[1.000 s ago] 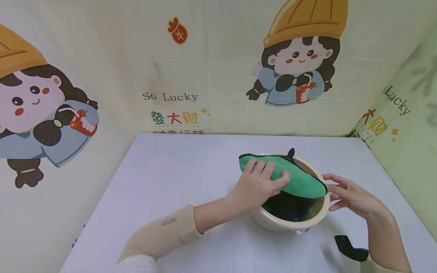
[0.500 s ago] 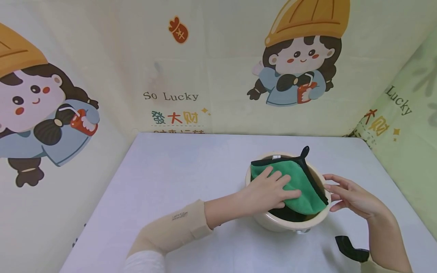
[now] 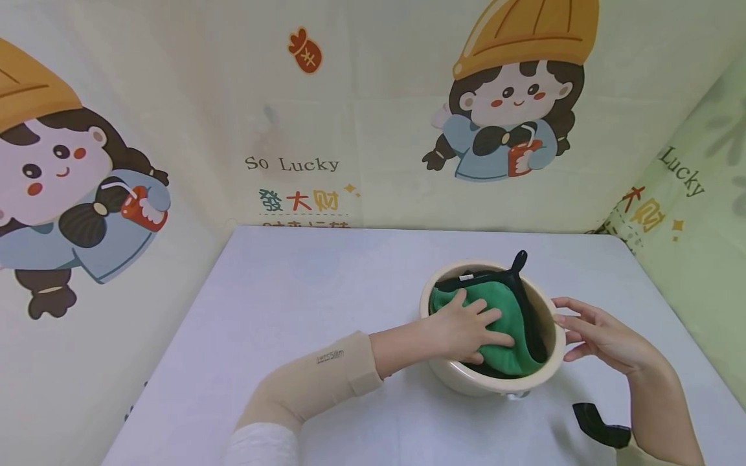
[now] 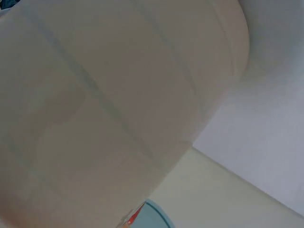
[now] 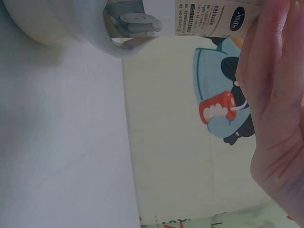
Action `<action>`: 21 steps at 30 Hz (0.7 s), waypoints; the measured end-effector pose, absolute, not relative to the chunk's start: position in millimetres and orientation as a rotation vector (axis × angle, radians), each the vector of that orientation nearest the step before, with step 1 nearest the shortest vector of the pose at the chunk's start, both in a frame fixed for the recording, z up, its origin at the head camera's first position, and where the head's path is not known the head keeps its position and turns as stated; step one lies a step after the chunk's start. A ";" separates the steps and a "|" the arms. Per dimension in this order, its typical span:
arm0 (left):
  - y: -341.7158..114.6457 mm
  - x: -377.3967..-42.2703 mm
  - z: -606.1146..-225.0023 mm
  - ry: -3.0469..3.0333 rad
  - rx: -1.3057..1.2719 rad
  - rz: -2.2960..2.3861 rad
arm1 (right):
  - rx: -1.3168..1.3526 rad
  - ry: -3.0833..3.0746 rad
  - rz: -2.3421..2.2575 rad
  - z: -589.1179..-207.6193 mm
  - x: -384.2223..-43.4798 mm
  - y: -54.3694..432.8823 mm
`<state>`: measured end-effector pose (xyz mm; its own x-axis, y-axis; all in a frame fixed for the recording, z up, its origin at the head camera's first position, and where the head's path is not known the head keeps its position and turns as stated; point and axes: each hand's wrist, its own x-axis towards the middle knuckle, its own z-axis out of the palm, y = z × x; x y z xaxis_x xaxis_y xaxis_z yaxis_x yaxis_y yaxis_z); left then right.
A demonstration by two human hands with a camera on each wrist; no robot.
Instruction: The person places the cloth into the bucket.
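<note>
A green cloth (image 3: 504, 310) with black edging, a white tag and a black hanging loop lies bunched inside a cream bucket (image 3: 495, 387). My left hand (image 3: 463, 330) rests on the cloth with its fingers spread, palm down, inside the bucket's rim. Outside the right rim is my right hand (image 3: 609, 336), its fingertips touching the wall and its fingers loosely bent. In the right wrist view, those fingers (image 5: 270, 61) lie beside a printed label (image 5: 209, 19) on the bucket. Beige sleeve (image 4: 118, 95) fills most of the left wrist view, so the left hand is hidden there.
The bucket stands on a white-covered table (image 3: 291, 298), right of the middle. Behind it hangs a cartoon-printed cloth backdrop (image 3: 384, 129). A black curved piece (image 3: 600, 426) juts out beside my right wrist.
The cloth has gone from lying across the rim, gripped by my left hand, to down inside the bucket. My left hand has moved right and lower, its fingers now spread. The right hand stays put.
</note>
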<state>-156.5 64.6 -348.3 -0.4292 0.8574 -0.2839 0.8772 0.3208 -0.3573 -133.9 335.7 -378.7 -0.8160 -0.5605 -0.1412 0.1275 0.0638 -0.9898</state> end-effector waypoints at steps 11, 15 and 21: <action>69.9 -164.3 -353.6 2.416 1.521 -0.606 | -0.446 1.848 -1.805 -378.8 -135.3 335.7; 63.7 -173.9 -350.3 2.340 1.505 -0.443 | -0.418 1.899 -1.771 -378.2 -135.0 334.3; 31.9 -191.9 -329.1 2.320 1.648 -0.027 | -0.303 2.200 -1.506 -362.4 -131.8 329.1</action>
